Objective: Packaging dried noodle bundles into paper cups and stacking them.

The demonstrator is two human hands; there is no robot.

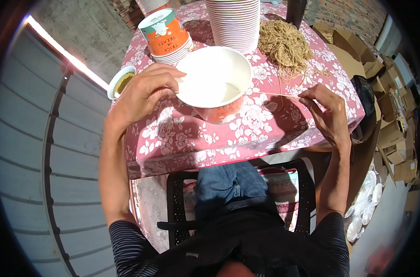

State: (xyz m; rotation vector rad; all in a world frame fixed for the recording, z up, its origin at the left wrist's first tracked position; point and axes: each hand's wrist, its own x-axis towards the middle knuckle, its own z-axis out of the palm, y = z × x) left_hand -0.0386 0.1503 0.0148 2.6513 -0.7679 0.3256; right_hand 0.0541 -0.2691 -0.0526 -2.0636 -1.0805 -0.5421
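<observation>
A round paper bucket (212,76), white inside with an orange printed outside, stands open toward me on the table, slightly tilted. My left hand (147,90) is closed at its left rim, thumb and fingers pinched against the edge. To the right, my right hand (329,108) pinches the end of a thin tan string (274,94) between thumb and forefinger. That string runs taut to the bucket's right side; how it is fixed there is too small to make out. A tangled heap of tan string (286,46) lies beyond my right hand.
A tall stack of white buckets (233,25) rises behind the bucket. Left of it stands a shorter upturned stack of orange buckets (166,39). A cup of yellowish contents (122,82) sits at the left edge of the pink floral tablecloth (173,145). Cardboard boxes (399,120) crowd the right.
</observation>
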